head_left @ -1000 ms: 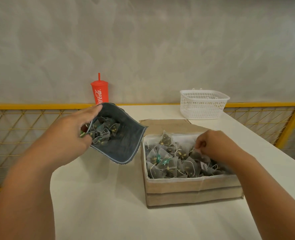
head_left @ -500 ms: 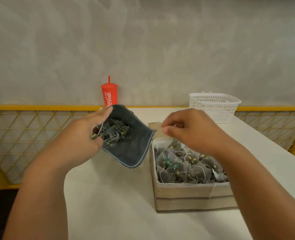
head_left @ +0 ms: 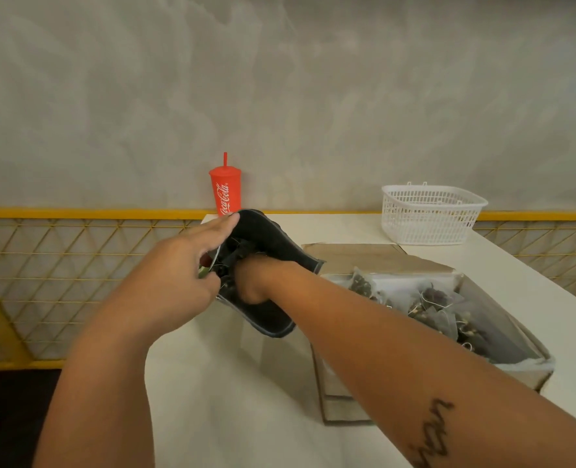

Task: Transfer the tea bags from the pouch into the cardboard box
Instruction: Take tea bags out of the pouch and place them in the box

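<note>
Holding tea bags (head_left: pixel 431 298): pouch (head_left: pixel 273 246) and cardboard box (head_left: pixel 337 396).

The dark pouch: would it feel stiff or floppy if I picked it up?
Probably floppy: the pouch bends around the right hand inside it. Likely light: the left hand holds it up by a pinch at the rim.

Right hand (head_left: pixel 251 282) has left the cardboard box (head_left: pixel 333 393), where it was among the tea bags (head_left: pixel 431 298) 1.0 s ago. It crossed leftward and is now inside the mouth of the pouch (head_left: pixel 279 244), fingers hidden.
</note>
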`<state>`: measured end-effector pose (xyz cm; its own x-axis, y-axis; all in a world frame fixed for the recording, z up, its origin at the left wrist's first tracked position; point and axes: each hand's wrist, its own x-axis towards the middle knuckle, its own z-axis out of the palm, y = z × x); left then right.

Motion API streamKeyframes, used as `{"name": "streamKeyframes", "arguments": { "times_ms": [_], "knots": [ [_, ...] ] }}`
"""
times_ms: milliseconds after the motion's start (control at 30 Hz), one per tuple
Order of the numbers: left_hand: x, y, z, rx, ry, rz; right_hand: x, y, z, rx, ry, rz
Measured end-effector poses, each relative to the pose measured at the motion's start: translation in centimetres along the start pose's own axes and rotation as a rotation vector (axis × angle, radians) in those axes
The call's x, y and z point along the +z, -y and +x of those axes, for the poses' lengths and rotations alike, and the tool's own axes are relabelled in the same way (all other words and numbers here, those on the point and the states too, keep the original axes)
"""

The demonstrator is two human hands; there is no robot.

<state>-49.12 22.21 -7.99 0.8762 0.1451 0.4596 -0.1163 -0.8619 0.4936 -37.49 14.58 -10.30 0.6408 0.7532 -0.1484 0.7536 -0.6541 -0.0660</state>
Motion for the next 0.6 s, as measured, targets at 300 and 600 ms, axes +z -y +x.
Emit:
{"name": "streamKeyframes", "arguments": {
  "times_ms": [300,600],
  "knots": [
    [-0.4,-0.5,-0.3,0.033,0.012,-0.054,0.8,0.2,4.1,0.124,-0.031,0.129],
    [-0.6,-0.2,-0.3,0.034,0.037,-0.065,2.8,-0.3,6.0,0.189,-0.029,0.028]
  ]
}}
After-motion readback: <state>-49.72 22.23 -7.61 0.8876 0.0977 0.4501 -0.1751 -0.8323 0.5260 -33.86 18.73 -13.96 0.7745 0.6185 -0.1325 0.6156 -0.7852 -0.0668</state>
